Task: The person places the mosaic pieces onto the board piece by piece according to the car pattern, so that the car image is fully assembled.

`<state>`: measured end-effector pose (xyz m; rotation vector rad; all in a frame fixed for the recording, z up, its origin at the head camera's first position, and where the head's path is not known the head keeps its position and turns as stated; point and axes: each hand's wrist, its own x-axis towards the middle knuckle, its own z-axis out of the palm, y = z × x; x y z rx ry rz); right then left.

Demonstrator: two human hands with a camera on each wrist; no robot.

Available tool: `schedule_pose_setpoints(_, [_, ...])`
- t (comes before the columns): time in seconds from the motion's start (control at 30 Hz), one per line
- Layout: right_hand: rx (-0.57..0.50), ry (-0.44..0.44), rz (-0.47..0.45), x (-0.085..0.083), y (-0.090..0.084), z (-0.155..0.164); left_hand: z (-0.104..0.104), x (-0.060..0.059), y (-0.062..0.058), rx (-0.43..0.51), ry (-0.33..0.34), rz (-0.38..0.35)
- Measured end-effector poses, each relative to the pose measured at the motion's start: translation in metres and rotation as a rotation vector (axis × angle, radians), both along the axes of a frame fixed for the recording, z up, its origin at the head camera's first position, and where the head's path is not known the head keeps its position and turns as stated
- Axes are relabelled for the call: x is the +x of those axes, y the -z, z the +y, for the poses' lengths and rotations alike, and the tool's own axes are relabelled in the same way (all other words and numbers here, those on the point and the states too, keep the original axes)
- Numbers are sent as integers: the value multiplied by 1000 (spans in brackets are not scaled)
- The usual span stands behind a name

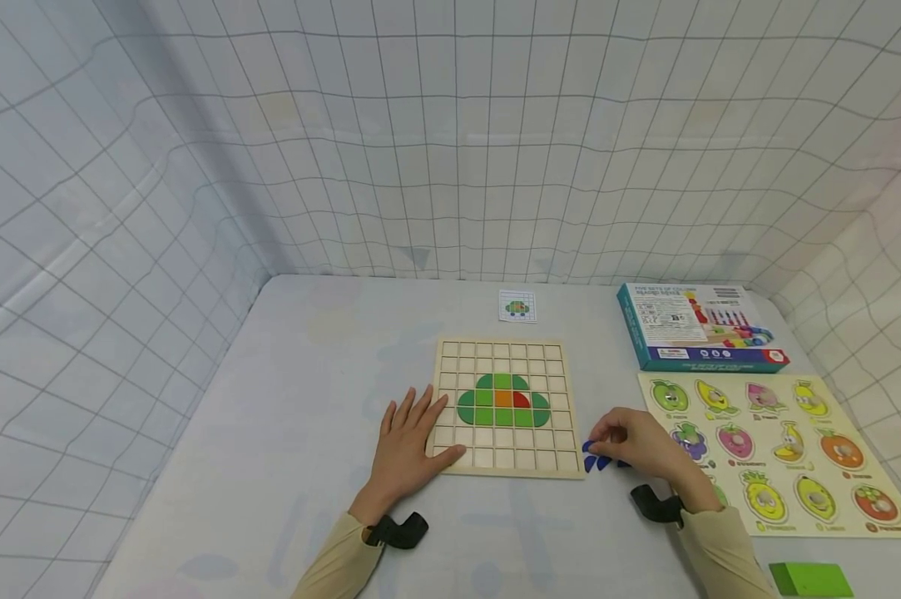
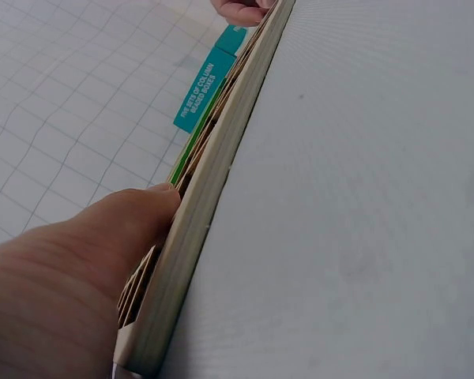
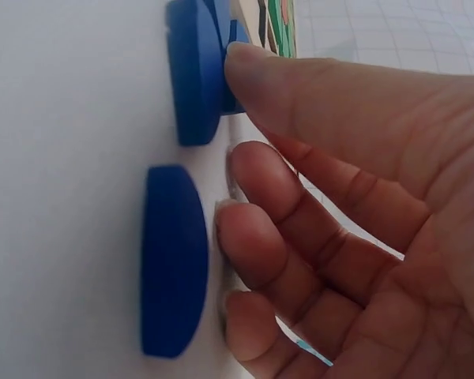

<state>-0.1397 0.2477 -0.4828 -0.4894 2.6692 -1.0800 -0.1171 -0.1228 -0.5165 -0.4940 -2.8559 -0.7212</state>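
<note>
A wooden grid board [image 1: 498, 462] lies on the table with green, orange and red pieces in its middle squares, forming a rounded shape. My left hand [image 1: 408, 445] rests at its left edge with fingers spread; in the left wrist view the thumb [image 2: 134, 217] lies over the frame. Just off the board's lower right corner, my right hand [image 1: 637, 441] is at several blue quarter-round pieces [image 1: 591, 462]. The right wrist view shows the thumb pressed to a blue piece [image 3: 235, 99], its index fingertip hidden. Another blue piece [image 3: 174, 260] lies beside the curled fingers.
A small pattern card [image 1: 517, 306] lies behind the board. To the right are a fruit puzzle board [image 1: 783, 474], a boxed bead set [image 1: 700, 329] and a green block [image 1: 811, 580]. White gridded cloth walls [image 1: 457, 150] surround the table.
</note>
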Motion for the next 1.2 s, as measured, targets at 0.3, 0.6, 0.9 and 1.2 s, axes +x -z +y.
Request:
schedule_pose_setpoints(0.3, [-24,1,-21,0,2,0,0,0,0,7,4,13])
schedule_pose_setpoints(0.6, [-2,-43,-22,1,3,-2,0,0,0,4,7,4])
schedule_pose_setpoints(0.9, [-2,-10,-12,4,2,-5,-1,-1,1,-10,5,6])
schedule_pose_setpoints(1.2, [-1,94,70,5,3,-10,-1,0,0,6,6,14])
